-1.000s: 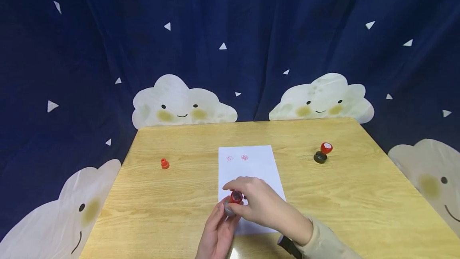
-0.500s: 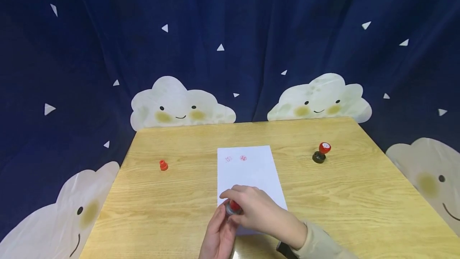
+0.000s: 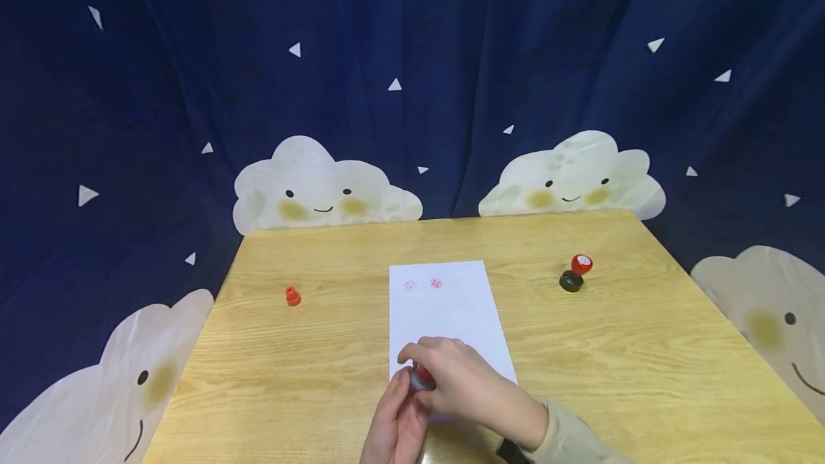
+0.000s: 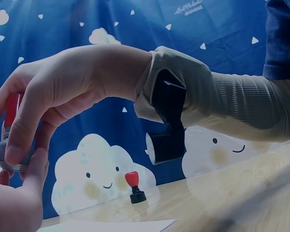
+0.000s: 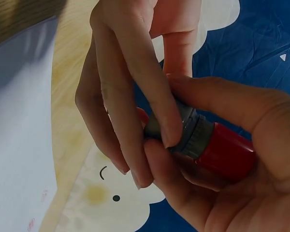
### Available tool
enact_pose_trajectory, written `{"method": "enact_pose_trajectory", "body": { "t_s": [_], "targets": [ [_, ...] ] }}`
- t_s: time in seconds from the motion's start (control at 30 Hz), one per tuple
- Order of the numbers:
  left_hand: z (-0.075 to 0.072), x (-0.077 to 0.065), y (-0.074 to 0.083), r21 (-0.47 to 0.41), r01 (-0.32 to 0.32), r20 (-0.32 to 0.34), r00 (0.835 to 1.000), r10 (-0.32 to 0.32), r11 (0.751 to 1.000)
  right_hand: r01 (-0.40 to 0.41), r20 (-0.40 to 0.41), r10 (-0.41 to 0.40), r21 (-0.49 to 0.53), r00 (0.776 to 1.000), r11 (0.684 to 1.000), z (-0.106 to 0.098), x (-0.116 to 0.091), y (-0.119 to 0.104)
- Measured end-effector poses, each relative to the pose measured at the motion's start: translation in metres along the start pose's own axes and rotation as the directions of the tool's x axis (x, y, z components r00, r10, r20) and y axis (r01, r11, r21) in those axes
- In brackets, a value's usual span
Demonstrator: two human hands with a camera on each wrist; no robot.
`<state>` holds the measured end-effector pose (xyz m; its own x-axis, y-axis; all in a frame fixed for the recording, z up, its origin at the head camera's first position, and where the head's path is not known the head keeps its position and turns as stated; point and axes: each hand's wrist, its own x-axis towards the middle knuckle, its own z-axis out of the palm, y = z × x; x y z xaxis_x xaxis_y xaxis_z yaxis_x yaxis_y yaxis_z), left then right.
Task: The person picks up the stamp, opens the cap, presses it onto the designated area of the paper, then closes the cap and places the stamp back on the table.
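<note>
Both hands hold one small stamp (image 5: 227, 151), red at one end and grey at the other, over the near part of a white paper sheet (image 3: 445, 313). My left hand (image 3: 396, 421) grips its grey end from below, fingertips pressed on the sides. From above, my right hand (image 3: 464, 382) pinches the grey collar between thumb and fingers, its palm around the red end. In the left wrist view the stamp (image 4: 12, 113) stands almost upright, red part uppermost. Its grey end is partly hidden by fingers.
Two red prints (image 3: 435, 283) mark the sheet's far end. A stamp with a red knob and black base (image 3: 571, 281) stands at the right of the wooden table (image 3: 322, 349). A small red stepped piece (image 3: 293, 296) lies at the left. A dark blue curtain (image 3: 361, 41) hangs behind.
My right hand has moved down over the stamp, covering the dark end of its red part that showed before. Both hands are slightly lower; the other objects stay put.
</note>
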<state>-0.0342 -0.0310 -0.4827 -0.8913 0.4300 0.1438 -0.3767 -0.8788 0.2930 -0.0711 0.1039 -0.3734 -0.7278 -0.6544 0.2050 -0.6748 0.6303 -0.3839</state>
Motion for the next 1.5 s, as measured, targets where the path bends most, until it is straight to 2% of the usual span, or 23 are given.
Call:
{"method": "enact_pose_trajectory", "body": {
  "t_s": [0.1, 0.2, 0.3, 0.4, 0.5, 0.67, 0.87, 1.03, 1.27, 1.5],
  "targets": [
    [-0.002, 0.000, 0.000, -0.015, 0.005, 0.028, 1.000, -0.005, 1.000, 0.014, -0.016, -0.014, 0.007, 1.000, 1.000, 0.000, 0.001, 0.001],
    [-0.002, 0.000, 0.001, -0.021, 0.020, 0.006, 1.000, -0.019, 1.000, 0.017, -0.026, -0.017, 0.011, 1.000, 1.000, -0.002, 0.002, 0.002],
    [-0.002, -0.001, 0.003, -0.006, 0.038, -0.068, 0.997, -0.038, 0.999, 0.007, -0.027, -0.007, 0.010, 1.000, 1.000, -0.006, 0.003, 0.004],
    [-0.002, -0.002, 0.003, 0.017, 0.053, -0.153, 0.987, -0.050, 0.998, -0.015, -0.018, 0.016, 0.008, 1.000, 1.000, -0.012, 0.005, 0.007],
    [-0.004, -0.002, 0.004, 0.052, 0.071, -0.230, 0.971, -0.057, 0.996, -0.033, -0.021, 0.033, -0.006, 0.999, 0.999, -0.018, 0.007, 0.014],
    [-0.007, -0.001, 0.003, 0.125, 0.126, -0.347, 0.935, -0.076, 0.984, -0.076, -0.049, 0.073, -0.052, 0.996, 0.996, -0.031, 0.006, 0.034],
    [-0.012, 0.000, 0.001, 0.145, 0.143, -0.425, 0.903, -0.069, 0.979, -0.149, -0.078, 0.143, -0.075, 0.987, 0.986, -0.046, 0.003, 0.062],
    [-0.015, -0.002, -0.001, 0.131, 0.125, -0.459, 0.887, -0.051, 0.984, -0.202, -0.073, 0.196, -0.092, 0.978, 0.975, -0.058, 0.002, 0.082],
    [-0.015, -0.006, -0.001, 0.138, 0.117, -0.437, 0.898, -0.045, 0.984, -0.289, -0.084, 0.281, -0.103, 0.956, 0.952, -0.067, 0.002, 0.118],
    [-0.015, -0.010, -0.002, 0.148, 0.115, -0.455, 0.890, -0.035, 0.982, -0.391, -0.073, 0.385, -0.087, 0.920, 0.916, -0.065, -0.002, 0.165]
  ]
}}
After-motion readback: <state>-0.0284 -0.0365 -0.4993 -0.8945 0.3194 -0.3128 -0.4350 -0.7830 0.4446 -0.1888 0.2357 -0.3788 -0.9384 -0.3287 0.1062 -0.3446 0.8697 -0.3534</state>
